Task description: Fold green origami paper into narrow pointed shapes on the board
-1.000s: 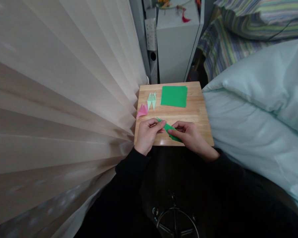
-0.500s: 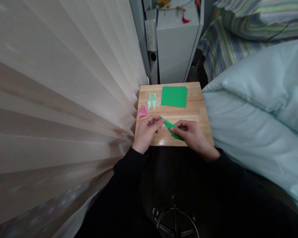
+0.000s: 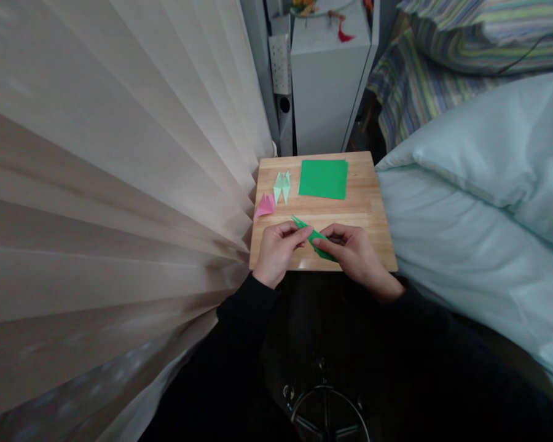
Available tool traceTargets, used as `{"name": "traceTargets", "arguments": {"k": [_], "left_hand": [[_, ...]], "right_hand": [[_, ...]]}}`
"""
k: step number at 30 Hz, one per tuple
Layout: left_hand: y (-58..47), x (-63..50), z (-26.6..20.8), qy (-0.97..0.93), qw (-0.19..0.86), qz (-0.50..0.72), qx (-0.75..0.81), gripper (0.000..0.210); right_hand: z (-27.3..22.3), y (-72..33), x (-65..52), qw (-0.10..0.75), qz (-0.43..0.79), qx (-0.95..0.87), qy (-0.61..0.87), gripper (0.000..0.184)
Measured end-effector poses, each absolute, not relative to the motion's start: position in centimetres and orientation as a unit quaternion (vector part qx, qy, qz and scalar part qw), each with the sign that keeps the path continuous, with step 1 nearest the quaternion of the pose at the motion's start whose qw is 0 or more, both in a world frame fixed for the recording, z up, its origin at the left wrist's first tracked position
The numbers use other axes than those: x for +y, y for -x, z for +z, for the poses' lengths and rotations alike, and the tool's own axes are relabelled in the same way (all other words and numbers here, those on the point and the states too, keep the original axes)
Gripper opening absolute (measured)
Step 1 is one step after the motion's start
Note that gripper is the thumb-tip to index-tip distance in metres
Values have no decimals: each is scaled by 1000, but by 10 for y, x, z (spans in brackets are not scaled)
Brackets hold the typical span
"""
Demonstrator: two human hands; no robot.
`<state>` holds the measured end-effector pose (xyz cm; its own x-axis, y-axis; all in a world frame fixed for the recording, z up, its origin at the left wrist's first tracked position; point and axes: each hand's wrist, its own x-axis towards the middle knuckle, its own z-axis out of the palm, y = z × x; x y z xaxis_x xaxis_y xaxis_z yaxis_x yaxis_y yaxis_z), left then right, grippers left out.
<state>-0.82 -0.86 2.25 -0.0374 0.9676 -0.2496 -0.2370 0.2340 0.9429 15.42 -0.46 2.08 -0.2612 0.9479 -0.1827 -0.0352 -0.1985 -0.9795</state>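
Note:
A narrow folded green origami paper (image 3: 324,252) slants between my two hands above the near part of a small wooden table (image 3: 364,212). My left hand (image 3: 280,247) pinches it near the middle between thumb and fingers, and its split, pointed end sticks out beyond them at the upper left. My right hand (image 3: 350,248) grips the lower, wider part, with the thumb on top. The fingers hide some of the folds.
A stack of green paper squares (image 3: 323,179) lies at the back of the table. To its left are pale green folded papers (image 3: 282,187) and a pink folded paper (image 3: 265,205). A pleated curtain (image 3: 166,184) borders the left, a pale blue quilt (image 3: 479,184) the right, a white cabinet (image 3: 327,98) the far side.
My left hand has slid right and slightly down along the green paper, from its tip toward its middle, so the split tip now shows. The right hand has barely moved.

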Motion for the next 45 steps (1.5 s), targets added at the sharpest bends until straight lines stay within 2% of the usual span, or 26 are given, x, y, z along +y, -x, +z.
{"name": "traceTargets", "arguments": {"k": [13, 21, 24, 28, 34, 40, 45], "left_hand": [[10, -7, 26, -329, 604, 517, 510, 24], [47, 10, 34, -237, 550, 619, 508, 25], [40, 6, 33, -279, 583, 564, 514, 32], [22, -2, 28, -394, 576, 484, 528, 28], [15, -4, 26, -436, 590, 455, 505, 27], [9, -8, 27, -379, 634, 457, 496, 27], [6, -10, 28, -361, 621, 478, 506, 26]], "right_hand": [[19, -153, -4, 396, 632, -482, 461, 29], [17, -153, -6, 384, 638, -469, 475, 29], [16, -153, -4, 415, 637, -439, 479, 31], [15, -152, -3, 416, 647, -433, 470, 30], [15, -151, -2, 389, 654, -481, 435, 26], [14, -153, -2, 367, 650, -509, 428, 27], [12, -152, -3, 370, 654, -499, 432, 27]]}}
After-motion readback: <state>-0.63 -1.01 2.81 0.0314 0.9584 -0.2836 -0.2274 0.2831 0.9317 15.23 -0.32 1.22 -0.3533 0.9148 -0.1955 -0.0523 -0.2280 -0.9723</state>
